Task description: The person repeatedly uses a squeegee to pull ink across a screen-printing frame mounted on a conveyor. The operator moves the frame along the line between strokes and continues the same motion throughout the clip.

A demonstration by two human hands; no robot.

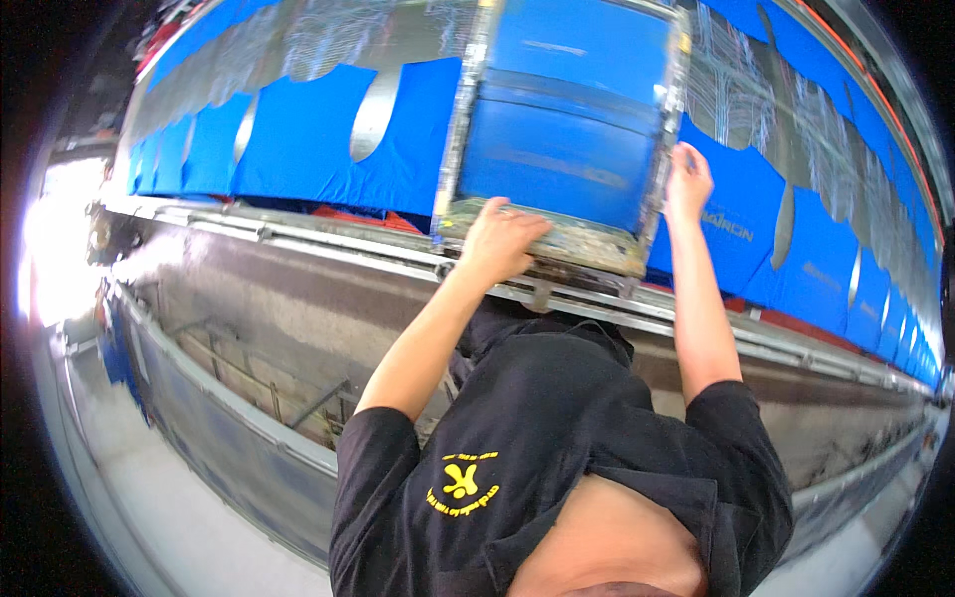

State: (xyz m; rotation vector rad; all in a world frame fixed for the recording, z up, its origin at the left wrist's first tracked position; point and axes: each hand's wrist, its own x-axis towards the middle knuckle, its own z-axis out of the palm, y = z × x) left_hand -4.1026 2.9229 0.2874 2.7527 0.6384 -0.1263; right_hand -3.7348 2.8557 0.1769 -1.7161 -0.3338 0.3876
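Observation:
A rectangular screen-printing frame (557, 237) with a blue-looking mesh (557, 149) lies across the long table in front of me. Its borders are worn and stained with paint. My left hand (502, 244) grips the frame's near bar at the left, fingers over the top and thumb lower down. Beside the right border, my right hand (688, 187) is raised with its fingers bent together. Whether it touches the border or pinches something small cannot be made out. Blue cut fabric pieces (303, 129) lie flat on both sides of the frame.
Metal rails (269, 231) run along the table's near edge, between me and the fabric. Blue garment panels (731, 199) continue to the right, some with printed marks. Behind me on the left stands another long grey table edge (229, 398). Bright light enters at far left.

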